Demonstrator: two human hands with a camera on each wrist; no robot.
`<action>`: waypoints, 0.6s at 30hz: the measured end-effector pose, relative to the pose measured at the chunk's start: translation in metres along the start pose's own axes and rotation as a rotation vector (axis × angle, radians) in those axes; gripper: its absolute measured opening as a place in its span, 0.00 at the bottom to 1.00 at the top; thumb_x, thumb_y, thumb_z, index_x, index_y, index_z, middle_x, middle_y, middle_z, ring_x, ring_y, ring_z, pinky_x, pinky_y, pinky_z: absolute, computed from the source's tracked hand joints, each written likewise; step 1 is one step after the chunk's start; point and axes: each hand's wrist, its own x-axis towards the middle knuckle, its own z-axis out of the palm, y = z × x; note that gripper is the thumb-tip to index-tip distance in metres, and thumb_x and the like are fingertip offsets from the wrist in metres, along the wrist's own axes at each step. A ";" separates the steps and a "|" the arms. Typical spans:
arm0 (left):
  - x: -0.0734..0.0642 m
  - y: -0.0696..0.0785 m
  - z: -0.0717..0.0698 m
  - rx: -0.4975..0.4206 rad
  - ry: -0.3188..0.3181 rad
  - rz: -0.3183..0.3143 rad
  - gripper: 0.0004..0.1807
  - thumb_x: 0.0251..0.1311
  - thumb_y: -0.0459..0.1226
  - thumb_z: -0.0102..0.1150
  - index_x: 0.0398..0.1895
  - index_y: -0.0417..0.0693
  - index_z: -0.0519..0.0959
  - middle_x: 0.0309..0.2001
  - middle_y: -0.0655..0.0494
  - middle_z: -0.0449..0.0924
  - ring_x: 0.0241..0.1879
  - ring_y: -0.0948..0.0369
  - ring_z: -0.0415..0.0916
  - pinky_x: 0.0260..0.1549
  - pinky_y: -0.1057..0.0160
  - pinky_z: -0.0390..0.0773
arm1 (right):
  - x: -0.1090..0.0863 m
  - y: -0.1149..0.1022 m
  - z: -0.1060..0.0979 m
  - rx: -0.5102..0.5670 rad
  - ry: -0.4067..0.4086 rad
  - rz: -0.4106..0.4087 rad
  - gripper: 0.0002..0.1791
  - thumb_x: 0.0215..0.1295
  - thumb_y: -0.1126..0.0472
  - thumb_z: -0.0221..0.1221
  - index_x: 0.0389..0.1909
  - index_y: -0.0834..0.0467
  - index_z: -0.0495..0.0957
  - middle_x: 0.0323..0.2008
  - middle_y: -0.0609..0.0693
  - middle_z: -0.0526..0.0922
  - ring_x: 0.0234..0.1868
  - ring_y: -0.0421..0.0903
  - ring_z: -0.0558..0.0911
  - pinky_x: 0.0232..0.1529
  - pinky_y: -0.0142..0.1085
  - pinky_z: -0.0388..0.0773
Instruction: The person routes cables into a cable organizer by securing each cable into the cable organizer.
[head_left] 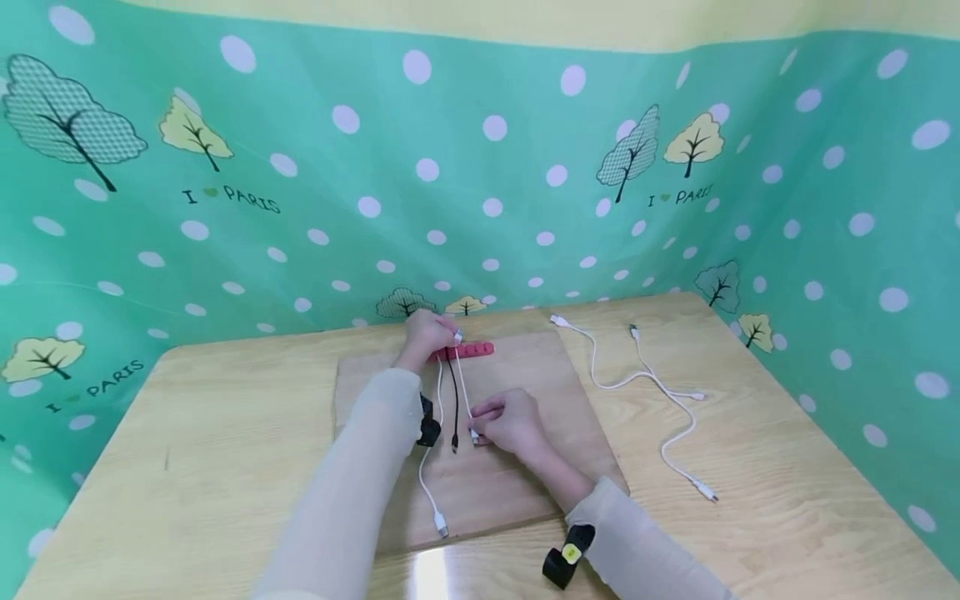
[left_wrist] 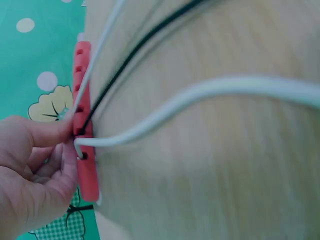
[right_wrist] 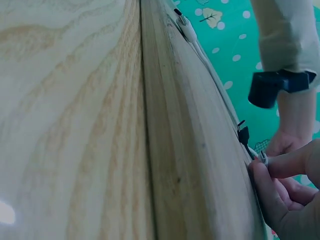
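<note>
A red cable holder [head_left: 480,348] with a row of slots lies at the board's far edge. My left hand [head_left: 426,335] is at it, thumb and fingers pinching the far end of a white cable [head_left: 462,379]. Nearer me, my right hand [head_left: 516,423] pinches the same cable beside its plug [right_wrist: 263,158], so the cable runs nearly straight between both hands. In the left wrist view, a black cable [left_wrist: 145,41] and a second white cable [left_wrist: 200,100] sit in neighbouring slots. Their plugs point toward me, the black plug [head_left: 454,444] shorter than the white plug [head_left: 440,523].
Under the hands lies a thin wooden board [head_left: 540,487] on the wooden table [head_left: 225,433]. To the right, two loose white cables [head_left: 600,383] cross each other. A green dotted cloth [head_left: 420,208] hangs behind and at the right.
</note>
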 end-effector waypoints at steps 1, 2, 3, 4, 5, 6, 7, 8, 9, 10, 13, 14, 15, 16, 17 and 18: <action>-0.001 0.001 0.001 0.018 0.006 -0.023 0.12 0.49 0.34 0.68 0.38 0.40 0.84 0.44 0.44 0.84 0.37 0.57 0.77 0.35 0.67 0.81 | -0.001 0.001 0.001 -0.022 -0.002 -0.016 0.07 0.52 0.70 0.67 0.34 0.66 0.84 0.27 0.59 0.88 0.18 0.39 0.83 0.22 0.31 0.84; -0.001 0.002 0.003 0.042 0.008 -0.038 0.11 0.50 0.35 0.68 0.37 0.40 0.83 0.43 0.45 0.84 0.34 0.58 0.76 0.31 0.69 0.79 | -0.002 0.001 0.001 -0.036 -0.001 -0.028 0.07 0.52 0.70 0.67 0.34 0.66 0.84 0.27 0.59 0.88 0.17 0.39 0.83 0.21 0.31 0.84; -0.001 0.003 0.003 0.066 0.012 -0.051 0.11 0.51 0.36 0.67 0.35 0.39 0.82 0.41 0.45 0.83 0.31 0.58 0.73 0.27 0.70 0.77 | -0.002 0.001 0.002 -0.050 0.000 -0.044 0.07 0.51 0.70 0.67 0.33 0.66 0.84 0.26 0.59 0.88 0.17 0.40 0.83 0.21 0.31 0.84; -0.002 0.004 0.004 0.099 0.017 -0.055 0.11 0.52 0.38 0.66 0.34 0.39 0.80 0.39 0.46 0.82 0.29 0.59 0.71 0.23 0.70 0.74 | -0.003 0.001 0.003 -0.058 0.001 -0.055 0.07 0.51 0.71 0.67 0.33 0.66 0.84 0.26 0.59 0.88 0.17 0.40 0.83 0.21 0.30 0.83; -0.002 0.004 0.005 0.128 0.019 -0.061 0.11 0.52 0.39 0.65 0.32 0.39 0.79 0.36 0.47 0.80 0.28 0.59 0.70 0.20 0.71 0.70 | -0.004 0.001 0.003 -0.065 0.001 -0.062 0.07 0.51 0.71 0.67 0.32 0.66 0.84 0.26 0.58 0.88 0.17 0.40 0.83 0.21 0.30 0.83; -0.002 0.005 0.005 0.142 0.020 -0.068 0.11 0.52 0.39 0.65 0.31 0.39 0.78 0.34 0.48 0.78 0.26 0.60 0.68 0.18 0.71 0.68 | -0.004 0.000 0.003 -0.066 0.001 -0.065 0.07 0.50 0.71 0.67 0.32 0.66 0.84 0.26 0.59 0.88 0.17 0.40 0.83 0.20 0.30 0.83; -0.002 0.005 0.006 0.139 0.018 -0.076 0.11 0.52 0.38 0.65 0.31 0.39 0.78 0.33 0.48 0.77 0.25 0.60 0.68 0.16 0.71 0.67 | -0.004 0.000 0.004 -0.069 -0.001 -0.069 0.07 0.50 0.71 0.67 0.32 0.67 0.84 0.26 0.59 0.87 0.17 0.40 0.83 0.20 0.30 0.83; -0.002 0.005 0.005 0.139 0.018 -0.078 0.11 0.51 0.38 0.65 0.31 0.38 0.77 0.33 0.48 0.77 0.24 0.60 0.68 0.15 0.71 0.67 | -0.004 0.000 0.004 -0.063 -0.001 -0.065 0.07 0.50 0.72 0.67 0.32 0.67 0.84 0.26 0.59 0.87 0.17 0.40 0.83 0.21 0.30 0.83; -0.002 0.005 0.005 0.126 0.019 -0.082 0.12 0.51 0.38 0.66 0.31 0.38 0.78 0.33 0.48 0.77 0.24 0.60 0.68 0.15 0.71 0.67 | -0.005 0.000 0.004 -0.062 -0.001 -0.058 0.07 0.50 0.71 0.67 0.32 0.66 0.84 0.26 0.59 0.88 0.17 0.40 0.83 0.21 0.30 0.83; -0.002 0.005 0.004 0.101 0.019 -0.085 0.12 0.50 0.37 0.66 0.32 0.37 0.78 0.33 0.47 0.78 0.23 0.60 0.69 0.14 0.71 0.68 | -0.004 0.000 0.003 -0.051 -0.001 -0.050 0.07 0.50 0.71 0.67 0.32 0.67 0.84 0.26 0.59 0.88 0.17 0.40 0.83 0.21 0.30 0.84; -0.005 0.002 0.001 -0.011 0.020 -0.083 0.13 0.48 0.35 0.68 0.36 0.36 0.82 0.38 0.43 0.83 0.27 0.59 0.72 0.21 0.69 0.77 | -0.004 0.001 0.003 -0.026 -0.003 -0.025 0.07 0.51 0.71 0.67 0.33 0.66 0.84 0.27 0.60 0.88 0.18 0.39 0.83 0.22 0.31 0.84; -0.006 0.001 0.000 -0.038 0.022 -0.078 0.13 0.48 0.34 0.69 0.37 0.36 0.83 0.41 0.43 0.84 0.29 0.59 0.74 0.25 0.68 0.79 | -0.004 0.001 0.003 -0.017 -0.001 -0.017 0.08 0.51 0.70 0.67 0.34 0.66 0.84 0.28 0.60 0.88 0.18 0.39 0.83 0.22 0.31 0.84; -0.008 0.000 -0.001 -0.068 0.025 -0.076 0.13 0.48 0.33 0.69 0.38 0.36 0.83 0.43 0.42 0.85 0.32 0.57 0.76 0.29 0.66 0.82 | -0.004 0.002 0.003 -0.013 0.000 -0.018 0.08 0.51 0.70 0.67 0.34 0.66 0.84 0.28 0.60 0.88 0.18 0.39 0.83 0.23 0.31 0.85; -0.009 0.000 -0.001 -0.092 0.029 -0.073 0.13 0.47 0.32 0.70 0.38 0.37 0.84 0.45 0.42 0.85 0.34 0.56 0.78 0.34 0.64 0.84 | -0.004 0.002 0.002 -0.008 0.002 -0.020 0.08 0.51 0.70 0.68 0.34 0.66 0.85 0.28 0.60 0.88 0.18 0.38 0.83 0.23 0.31 0.85; -0.011 0.001 -0.001 -0.099 0.037 -0.065 0.14 0.46 0.32 0.71 0.39 0.37 0.84 0.46 0.42 0.85 0.37 0.55 0.79 0.38 0.63 0.85 | -0.004 0.002 0.002 -0.011 0.007 -0.028 0.08 0.51 0.69 0.68 0.34 0.66 0.85 0.28 0.60 0.88 0.18 0.38 0.82 0.23 0.31 0.85; -0.011 0.001 -0.001 -0.098 0.049 -0.058 0.15 0.45 0.31 0.71 0.39 0.37 0.85 0.47 0.42 0.85 0.39 0.54 0.80 0.41 0.61 0.85 | -0.005 0.002 0.002 -0.016 0.014 -0.036 0.08 0.51 0.69 0.68 0.34 0.66 0.85 0.27 0.59 0.88 0.17 0.38 0.82 0.22 0.31 0.85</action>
